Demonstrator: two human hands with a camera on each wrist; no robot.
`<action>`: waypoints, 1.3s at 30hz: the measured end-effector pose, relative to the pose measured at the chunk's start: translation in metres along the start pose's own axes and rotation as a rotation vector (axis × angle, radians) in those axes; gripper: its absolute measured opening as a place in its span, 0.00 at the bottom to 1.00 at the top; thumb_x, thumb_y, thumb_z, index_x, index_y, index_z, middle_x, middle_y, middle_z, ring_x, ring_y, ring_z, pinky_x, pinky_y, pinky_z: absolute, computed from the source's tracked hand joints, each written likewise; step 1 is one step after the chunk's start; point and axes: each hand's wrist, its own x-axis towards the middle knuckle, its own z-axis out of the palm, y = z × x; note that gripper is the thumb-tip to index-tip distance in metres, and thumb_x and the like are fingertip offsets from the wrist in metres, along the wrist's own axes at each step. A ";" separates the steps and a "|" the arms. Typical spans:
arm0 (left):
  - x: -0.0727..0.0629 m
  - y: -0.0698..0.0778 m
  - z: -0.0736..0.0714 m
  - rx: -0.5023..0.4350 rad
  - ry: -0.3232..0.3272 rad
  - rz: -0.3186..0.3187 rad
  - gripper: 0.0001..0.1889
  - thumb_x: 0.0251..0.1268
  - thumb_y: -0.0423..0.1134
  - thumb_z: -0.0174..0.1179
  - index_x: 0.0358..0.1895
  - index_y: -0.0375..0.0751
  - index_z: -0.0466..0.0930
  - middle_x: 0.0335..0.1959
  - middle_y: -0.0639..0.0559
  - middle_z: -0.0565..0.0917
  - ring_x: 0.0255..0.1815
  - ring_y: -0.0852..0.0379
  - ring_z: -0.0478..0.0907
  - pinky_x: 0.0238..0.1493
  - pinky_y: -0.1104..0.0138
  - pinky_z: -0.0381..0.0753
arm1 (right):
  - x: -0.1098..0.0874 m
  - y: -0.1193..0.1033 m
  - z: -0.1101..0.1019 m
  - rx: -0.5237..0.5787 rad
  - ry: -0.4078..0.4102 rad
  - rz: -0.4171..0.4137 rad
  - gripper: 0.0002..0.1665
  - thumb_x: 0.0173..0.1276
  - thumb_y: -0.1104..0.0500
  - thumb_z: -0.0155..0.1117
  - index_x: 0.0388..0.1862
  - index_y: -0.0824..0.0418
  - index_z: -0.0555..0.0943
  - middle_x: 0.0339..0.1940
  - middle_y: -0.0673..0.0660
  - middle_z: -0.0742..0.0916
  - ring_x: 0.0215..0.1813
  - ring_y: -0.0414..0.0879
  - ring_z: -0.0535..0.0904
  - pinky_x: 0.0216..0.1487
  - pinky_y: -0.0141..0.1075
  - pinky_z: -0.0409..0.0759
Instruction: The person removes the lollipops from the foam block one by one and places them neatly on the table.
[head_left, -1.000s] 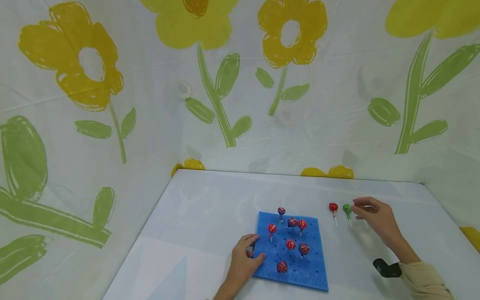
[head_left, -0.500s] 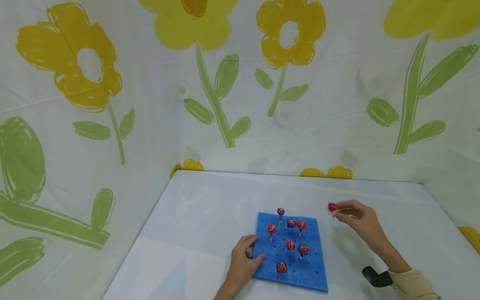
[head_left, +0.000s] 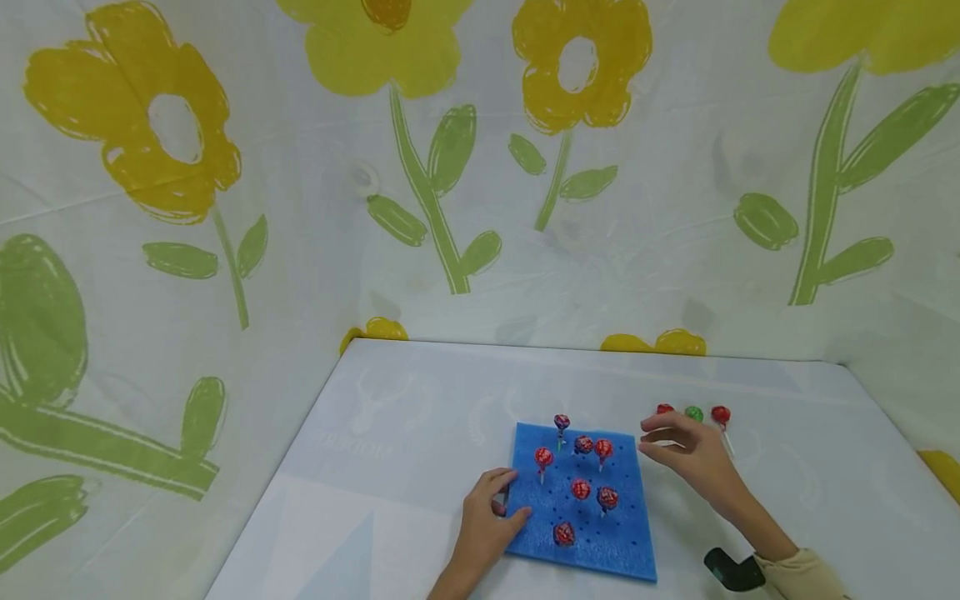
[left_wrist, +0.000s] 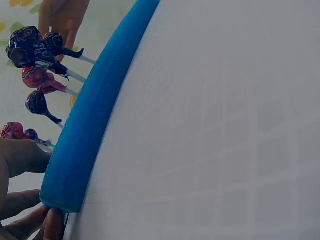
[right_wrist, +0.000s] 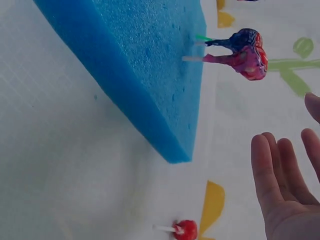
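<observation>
A blue foam board (head_left: pixel 626 529) lies on the table with several wrapped lollipops standing in it, among them a red one (head_left: pixel 543 457) and a dark one (head_left: pixel 607 498). My left hand (head_left: pixel 483 517) holds the board by its left edge, thumb on top; in the left wrist view its fingers (left_wrist: pixel 25 155) press against the foam. Just off the board's far right corner hovers my right hand (head_left: pixel 693 458), fingers extended and holding nothing, as the right wrist view confirms. Behind it lie a red lollipop (head_left: pixel 664 409), a green lollipop (head_left: pixel 693 413) and another red lollipop (head_left: pixel 721 414).
Small holes dot the foam among the lollipops. The white table (head_left: pixel 360 467) extends around the board, and a flower-printed curtain (head_left: pixel 300 250) rises behind it and at the sides. A black device (head_left: pixel 733 571) sits at my right wrist.
My right hand has moved left from beside the green lollipop, past the left red one, toward the board. All three loose lollipops now show behind it. The left hand has stayed put.
</observation>
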 end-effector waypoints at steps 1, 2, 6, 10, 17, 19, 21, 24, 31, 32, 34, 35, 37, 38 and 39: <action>0.000 0.000 0.000 0.002 0.001 -0.001 0.25 0.50 0.35 0.70 0.55 0.39 0.78 0.54 0.52 0.76 0.40 0.61 0.72 0.37 0.72 0.76 | -0.001 0.000 0.002 0.014 -0.004 0.001 0.19 0.61 0.58 0.68 0.48 0.66 0.78 0.45 0.66 0.83 0.44 0.41 0.81 0.41 0.27 0.78; 0.000 0.000 0.000 0.003 0.000 -0.003 0.25 0.50 0.35 0.70 0.55 0.39 0.78 0.54 0.52 0.76 0.40 0.61 0.72 0.37 0.72 0.76 | -0.002 -0.001 0.004 0.026 -0.009 -0.001 0.20 0.61 0.58 0.68 0.48 0.67 0.78 0.46 0.66 0.83 0.44 0.42 0.82 0.41 0.27 0.78; 0.000 0.000 0.000 0.006 -0.003 -0.001 0.25 0.50 0.35 0.70 0.55 0.39 0.78 0.54 0.52 0.76 0.39 0.62 0.72 0.37 0.72 0.76 | -0.005 -0.002 0.011 0.073 -0.030 -0.007 0.22 0.61 0.58 0.69 0.50 0.68 0.77 0.46 0.66 0.82 0.46 0.50 0.81 0.41 0.28 0.78; 0.000 0.000 0.000 -0.003 -0.004 0.033 0.25 0.50 0.36 0.71 0.55 0.37 0.78 0.54 0.50 0.77 0.38 0.61 0.72 0.36 0.72 0.76 | -0.005 0.001 0.020 0.114 -0.038 -0.022 0.21 0.60 0.60 0.69 0.50 0.68 0.77 0.47 0.65 0.82 0.48 0.55 0.80 0.42 0.28 0.78; 0.001 0.002 0.002 -0.040 -0.008 0.042 0.26 0.49 0.35 0.71 0.55 0.35 0.78 0.55 0.48 0.76 0.36 0.60 0.73 0.34 0.70 0.75 | -0.003 0.004 0.033 0.169 -0.069 -0.029 0.20 0.59 0.62 0.69 0.49 0.66 0.77 0.46 0.61 0.82 0.48 0.56 0.80 0.43 0.31 0.79; 0.001 0.002 0.002 -0.039 -0.010 0.037 0.26 0.49 0.35 0.71 0.54 0.35 0.78 0.54 0.48 0.77 0.35 0.60 0.73 0.34 0.70 0.75 | -0.004 0.002 0.037 0.175 -0.067 -0.017 0.20 0.59 0.62 0.69 0.49 0.66 0.77 0.46 0.61 0.82 0.48 0.55 0.80 0.43 0.31 0.79; 0.002 0.002 0.003 -0.032 -0.009 0.025 0.25 0.49 0.34 0.71 0.54 0.36 0.78 0.54 0.48 0.77 0.35 0.61 0.72 0.33 0.71 0.75 | -0.004 0.004 0.042 0.183 -0.057 -0.010 0.20 0.59 0.63 0.69 0.49 0.66 0.77 0.46 0.61 0.82 0.48 0.55 0.80 0.43 0.31 0.79; 0.002 0.001 0.003 -0.019 -0.004 0.010 0.25 0.48 0.34 0.71 0.54 0.37 0.79 0.54 0.50 0.78 0.33 0.62 0.72 0.33 0.72 0.76 | -0.003 0.006 0.048 0.189 -0.030 0.002 0.19 0.59 0.62 0.70 0.48 0.65 0.77 0.45 0.60 0.82 0.48 0.55 0.80 0.43 0.30 0.79; 0.001 0.000 0.001 0.001 0.002 0.016 0.25 0.49 0.34 0.71 0.54 0.37 0.79 0.54 0.49 0.78 0.31 0.62 0.72 0.32 0.72 0.76 | -0.002 0.009 0.058 0.168 0.028 0.008 0.17 0.58 0.61 0.70 0.46 0.63 0.78 0.43 0.58 0.82 0.47 0.54 0.80 0.43 0.29 0.78; 0.001 0.000 0.001 0.003 0.001 0.015 0.25 0.49 0.34 0.71 0.54 0.36 0.79 0.54 0.49 0.78 0.31 0.62 0.72 0.32 0.72 0.75 | -0.002 0.008 0.059 0.174 0.032 0.012 0.17 0.58 0.61 0.71 0.46 0.63 0.78 0.43 0.57 0.83 0.46 0.54 0.80 0.43 0.29 0.78; 0.001 0.001 0.000 0.004 0.002 0.005 0.25 0.49 0.34 0.71 0.54 0.37 0.79 0.53 0.49 0.78 0.32 0.62 0.72 0.33 0.72 0.75 | -0.002 0.007 0.060 0.179 0.032 0.006 0.17 0.58 0.61 0.70 0.46 0.63 0.78 0.43 0.57 0.82 0.46 0.53 0.80 0.43 0.29 0.78; 0.001 0.002 -0.001 0.005 -0.001 0.005 0.25 0.49 0.34 0.71 0.54 0.37 0.79 0.53 0.49 0.78 0.33 0.62 0.72 0.33 0.72 0.75 | -0.002 0.006 0.060 0.183 0.032 0.002 0.17 0.59 0.61 0.70 0.46 0.63 0.78 0.43 0.58 0.82 0.46 0.53 0.80 0.44 0.29 0.78; 0.002 0.002 -0.001 0.009 -0.006 0.004 0.25 0.49 0.35 0.71 0.54 0.36 0.79 0.54 0.49 0.78 0.34 0.62 0.72 0.33 0.72 0.75 | -0.002 0.006 0.061 0.194 0.035 -0.003 0.17 0.59 0.61 0.70 0.46 0.63 0.78 0.43 0.58 0.82 0.46 0.52 0.80 0.44 0.29 0.78; 0.002 0.002 -0.002 0.011 -0.009 0.005 0.25 0.49 0.35 0.70 0.54 0.36 0.78 0.54 0.49 0.77 0.35 0.62 0.72 0.33 0.72 0.75 | -0.002 0.005 0.061 0.199 0.039 -0.009 0.17 0.59 0.61 0.70 0.46 0.64 0.78 0.43 0.58 0.82 0.46 0.52 0.80 0.44 0.29 0.78; 0.002 0.002 -0.002 0.014 -0.011 0.006 0.25 0.49 0.35 0.70 0.54 0.36 0.78 0.54 0.49 0.77 0.35 0.62 0.72 0.33 0.72 0.75 | -0.002 0.005 0.061 0.200 0.043 -0.018 0.17 0.59 0.62 0.70 0.46 0.64 0.78 0.43 0.58 0.82 0.46 0.51 0.80 0.44 0.29 0.78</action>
